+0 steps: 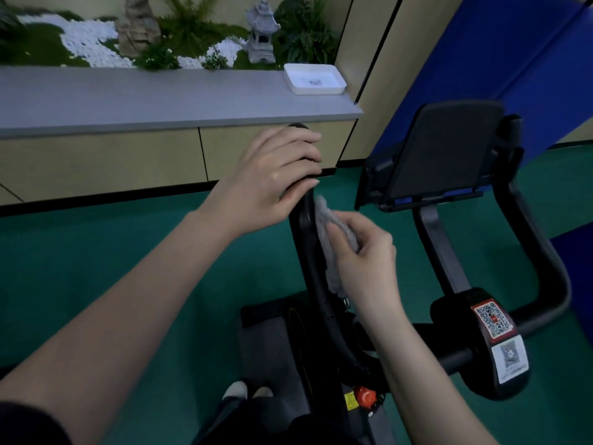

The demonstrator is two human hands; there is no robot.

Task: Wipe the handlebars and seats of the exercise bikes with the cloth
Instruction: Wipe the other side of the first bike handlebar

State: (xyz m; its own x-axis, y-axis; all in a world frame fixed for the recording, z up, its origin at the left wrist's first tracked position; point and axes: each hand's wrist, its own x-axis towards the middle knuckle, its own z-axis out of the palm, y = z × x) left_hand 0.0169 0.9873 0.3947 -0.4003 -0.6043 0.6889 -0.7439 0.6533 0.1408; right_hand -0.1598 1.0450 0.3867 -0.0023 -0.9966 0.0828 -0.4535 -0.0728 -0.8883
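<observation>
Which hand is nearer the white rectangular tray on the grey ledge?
Left. The left hand grips the black handlebar's top end below the white tray; the right hand holds the grey cloth lower down.

a long grey counter (144, 101) tops beige cabinet fronts (96, 162) with a black plinth (96, 200). behind the counter lies an indoor garden bed of white pebbles (90, 40), moss (41, 49), ferns (192, 30) and a grey stone pagoda lantern (261, 33). a white tray (316, 89) sits on the counter's right end. right of the counter stand beige wall panels (378, 43) and a blue padded panel (513, 53). below the counter spreads dim green flooring (96, 268).
</observation>
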